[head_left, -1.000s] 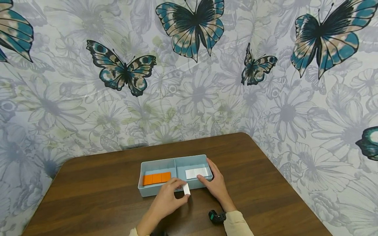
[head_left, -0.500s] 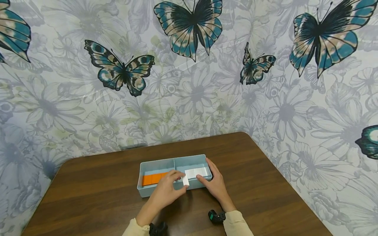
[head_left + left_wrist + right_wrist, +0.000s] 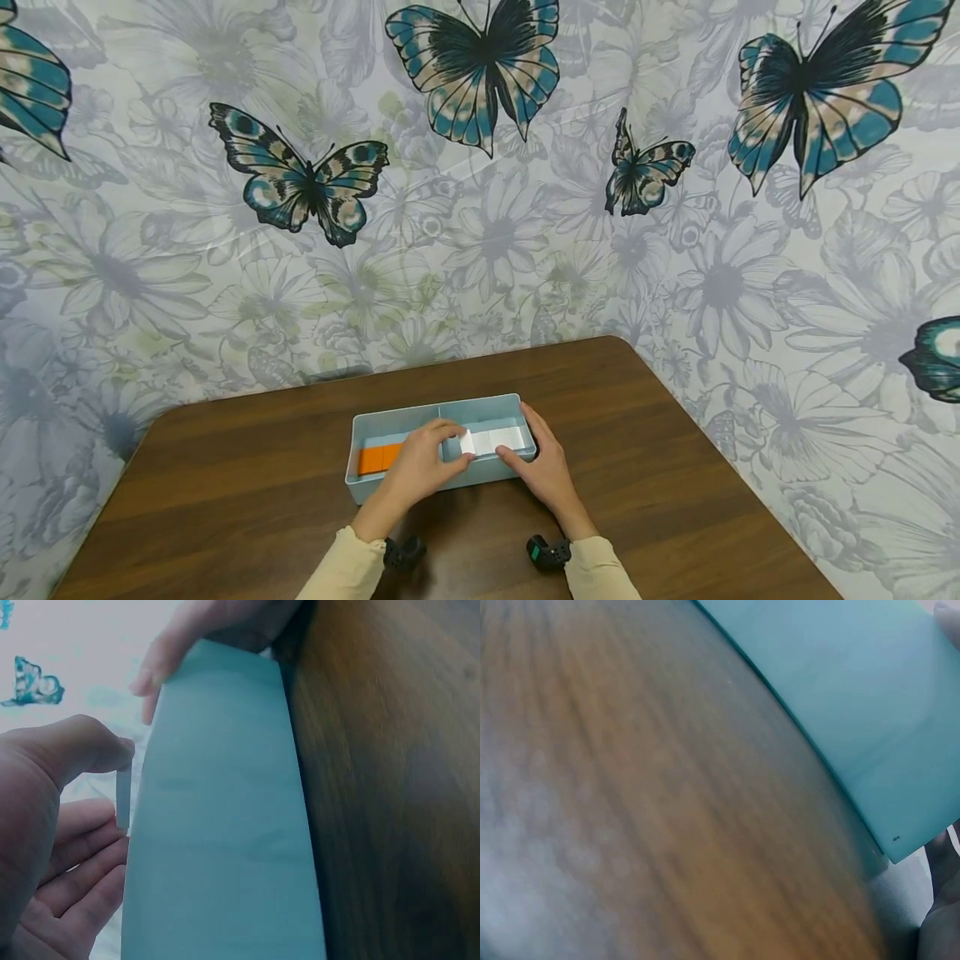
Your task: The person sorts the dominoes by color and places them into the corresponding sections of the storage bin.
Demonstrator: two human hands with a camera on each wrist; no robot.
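Note:
My left hand pinches a small white tile between thumb and fingers, inside the right compartment of a light blue divided box. From the left wrist view the tile appears edge-on, just beyond the box's long wall. A row of white tiles lies right beside the held one. My right hand grips the box's right end, thumb at the front rim and fingers along the end wall. Orange tiles line the left compartment, partly hidden by my left hand.
The box stands on a brown wooden table with rounded far corners. Behind the table hangs a cloth backdrop printed with flowers and butterflies. Black bands sit at both wrists.
My left hand has carried the white tile from in front of the box, up over the front rim and into the right compartment. My right hand has kept its grip on the box.

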